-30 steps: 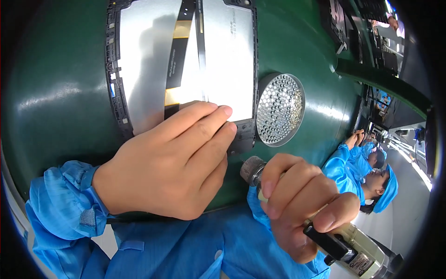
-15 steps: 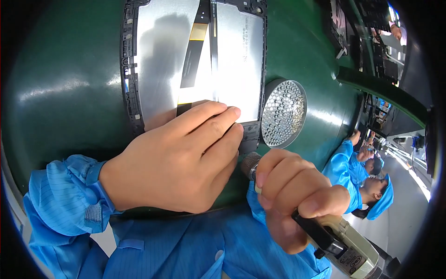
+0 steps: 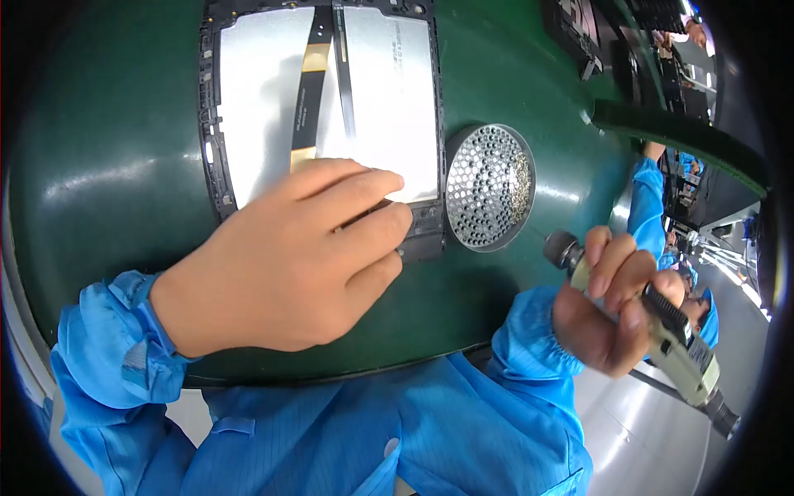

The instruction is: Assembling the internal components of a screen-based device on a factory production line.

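Observation:
The tablet housing (image 3: 380, 107), a black frame with a silvery metal inside and dark ribbon cables (image 3: 308, 107), lies on the green table. My left hand (image 3: 289, 248) rests palm down across its near edge. Its fingers stretch over the lower part, with the thumb hidden beneath. Off to the right of the housing, my right hand (image 3: 612, 306) is wrapped around a pale green electric screwdriver (image 3: 674, 364). The tool is tilted, its knurled nose (image 3: 562, 248) toward the table and its cord end toward the lower right. No bit tip can be made out.
A round metal screw dish (image 3: 490, 188) with a perforated plate and small screws stands right of the housing. Beyond it are a dark green curved bar (image 3: 678, 136) and black equipment (image 3: 575, 33). A co-worker in a blue sleeve (image 3: 647, 198) is at the right.
My right hand has swung right and away from the housing's near edge with the screwdriver. My left hand stays on the housing. Housing and dish appear slightly farther left in view.

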Tool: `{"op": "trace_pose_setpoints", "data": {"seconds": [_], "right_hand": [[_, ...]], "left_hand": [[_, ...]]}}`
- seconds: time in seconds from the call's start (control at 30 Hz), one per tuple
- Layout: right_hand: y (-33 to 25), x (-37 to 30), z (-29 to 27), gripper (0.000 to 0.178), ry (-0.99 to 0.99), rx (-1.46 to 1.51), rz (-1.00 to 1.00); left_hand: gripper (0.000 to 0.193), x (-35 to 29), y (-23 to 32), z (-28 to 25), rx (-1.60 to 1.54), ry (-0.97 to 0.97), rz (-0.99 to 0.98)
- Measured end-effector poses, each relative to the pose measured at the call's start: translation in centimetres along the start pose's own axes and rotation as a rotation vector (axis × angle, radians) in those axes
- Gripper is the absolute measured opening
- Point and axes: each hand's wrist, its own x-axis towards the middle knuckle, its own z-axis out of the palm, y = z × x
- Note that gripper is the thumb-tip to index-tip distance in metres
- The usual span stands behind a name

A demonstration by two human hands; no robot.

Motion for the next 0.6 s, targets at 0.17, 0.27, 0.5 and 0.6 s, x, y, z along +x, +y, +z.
{"op": "trace_pose_setpoints", "data": {"seconds": [0.17,0.27,0.5,0.6], "right_hand": [[0.3,-0.5,-3.2,0.037,0.017,-0.031,-0.006],[0.5,-0.5,-3.5,0.037,0.058,-0.039,-0.016],[1.1,-0.9,-4.0,0.038,0.084,0.009,0.022],[1.8,-0.9,-5.3,0.038,0.060,0.043,0.009]], "left_hand": [[0.011,0.8,-0.7,-0.2,-0.047,-0.066,0.036],[0.013,1.2,-1.1,-1.0,-0.045,-0.115,0.078],[0.016,1.4,-0.1,-1.3,-0.022,-0.159,0.024],[0.018,1.1,0.5,-1.4,0.046,-0.171,-0.027]]}}
